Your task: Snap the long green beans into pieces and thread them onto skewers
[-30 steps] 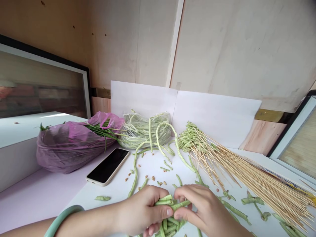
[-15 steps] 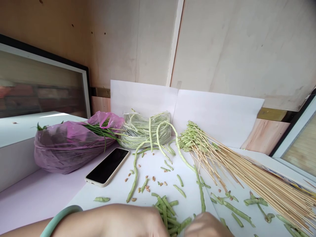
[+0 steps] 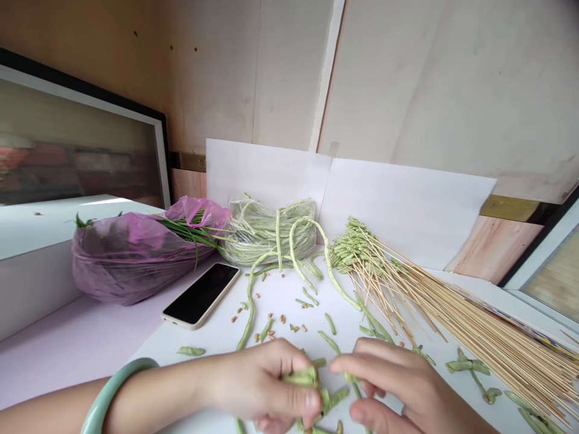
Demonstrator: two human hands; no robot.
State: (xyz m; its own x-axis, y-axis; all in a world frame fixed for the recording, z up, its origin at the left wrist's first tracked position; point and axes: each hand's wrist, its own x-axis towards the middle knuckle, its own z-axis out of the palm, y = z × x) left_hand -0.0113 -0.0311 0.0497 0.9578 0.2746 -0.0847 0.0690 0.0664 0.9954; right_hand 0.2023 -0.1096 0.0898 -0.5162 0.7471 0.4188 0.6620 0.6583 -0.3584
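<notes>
My left hand (image 3: 253, 383), with a pale green bangle (image 3: 108, 392) on its wrist, is closed round a small bunch of cut green bean pieces (image 3: 301, 378) low in the middle. To its right, my right hand (image 3: 402, 386) has its thumb and forefinger apart. A bit of green bean shows beneath that forefinger; whether the finger touches it I cannot tell. More cut pieces (image 3: 337, 396) lie under and between the hands, partly hidden. Long beans (image 3: 249, 301) curl across the white sheet, one running behind my right hand.
A clear bag of long beans (image 3: 253, 238) stands at the back, beside a purple bag (image 3: 131, 265) of green stalks. A phone (image 3: 201, 295) lies left of centre. Bamboo skewers (image 3: 452, 313), with bean pieces (image 3: 357, 244) on their far ends, spread at the right. Loose seeds and scraps lie about.
Both hands have risen further into view. The bean bunch now shows in my left hand, and my right hand's fingers are apart. The long bean near my right hand has shifted.
</notes>
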